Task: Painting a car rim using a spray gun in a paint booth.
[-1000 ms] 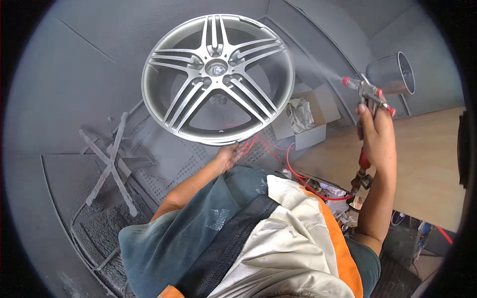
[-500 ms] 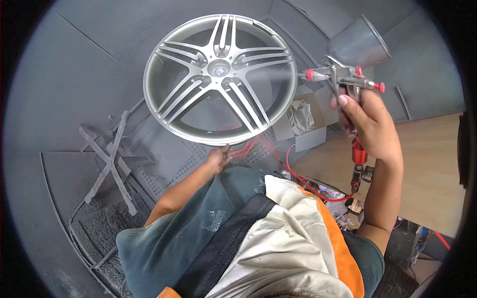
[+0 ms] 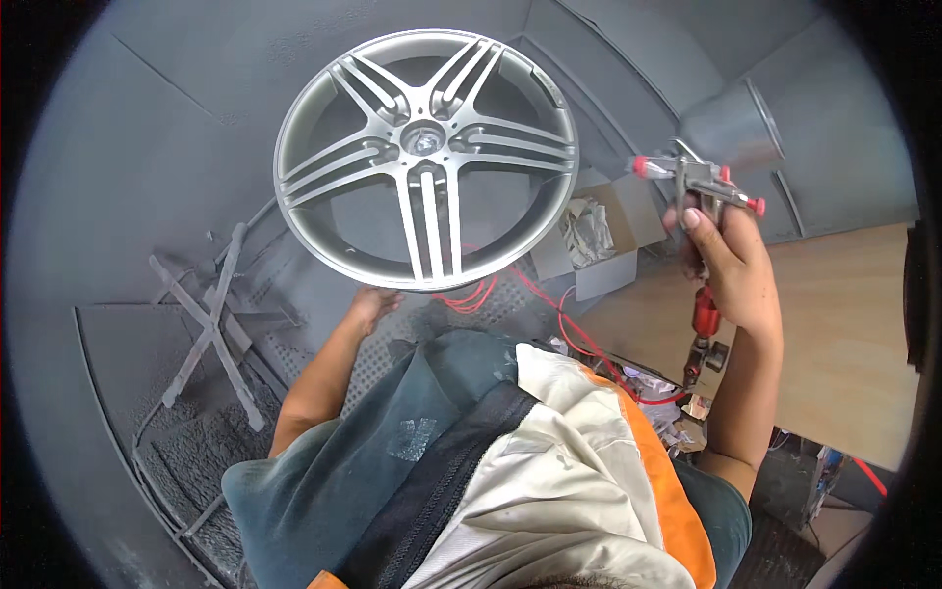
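Note:
A silver multi-spoke alloy wheel (image 3: 426, 157) hangs face-on in a grey spray booth. My left hand (image 3: 371, 306) is just under its lower rim, gripping the support below the wheel; what it holds is partly hidden. My right hand (image 3: 728, 267) is shut on a spray gun (image 3: 699, 182) with red knobs and a grey cup (image 3: 731, 128) on top. The gun sits right of the wheel, nozzle pointing left, well apart from the rim. A red air hose (image 3: 579, 334) runs down from the gun's base.
An open cardboard box (image 3: 599, 236) with crumpled paper stands behind the wheel at right. A wooden panel (image 3: 834, 344) fills the right side. A crossed metal stand (image 3: 211, 324) lies on the grated floor at left. Grey booth walls curve all around.
My right hand has carried the spray gun leftward and turned it level. The wheel has rotated slightly. The spray mist seen a second ago is gone.

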`<state>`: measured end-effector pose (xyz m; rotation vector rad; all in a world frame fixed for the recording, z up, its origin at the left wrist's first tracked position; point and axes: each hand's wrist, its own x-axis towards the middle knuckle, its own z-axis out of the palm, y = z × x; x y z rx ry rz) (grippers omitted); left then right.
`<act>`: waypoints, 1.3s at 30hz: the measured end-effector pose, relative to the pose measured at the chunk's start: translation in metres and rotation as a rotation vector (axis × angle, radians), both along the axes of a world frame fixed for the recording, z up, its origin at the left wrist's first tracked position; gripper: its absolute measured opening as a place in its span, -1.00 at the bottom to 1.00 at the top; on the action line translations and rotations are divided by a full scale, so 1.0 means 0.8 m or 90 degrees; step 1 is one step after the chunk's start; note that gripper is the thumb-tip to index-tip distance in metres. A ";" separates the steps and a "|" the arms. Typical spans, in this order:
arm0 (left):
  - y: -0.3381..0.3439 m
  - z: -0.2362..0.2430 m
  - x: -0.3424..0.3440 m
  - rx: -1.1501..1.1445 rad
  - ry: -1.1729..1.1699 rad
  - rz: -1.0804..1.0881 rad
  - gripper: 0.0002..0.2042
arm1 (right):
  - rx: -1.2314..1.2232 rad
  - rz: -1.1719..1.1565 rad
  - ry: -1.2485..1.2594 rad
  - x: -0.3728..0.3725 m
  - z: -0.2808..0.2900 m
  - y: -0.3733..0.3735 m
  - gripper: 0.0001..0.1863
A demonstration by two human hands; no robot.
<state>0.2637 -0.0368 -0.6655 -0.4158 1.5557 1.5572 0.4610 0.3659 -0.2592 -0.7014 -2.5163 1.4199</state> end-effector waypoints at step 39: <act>0.077 -0.032 -0.012 -0.016 0.054 0.324 -0.77 | -0.111 -0.010 0.007 0.008 -0.091 0.082 -0.77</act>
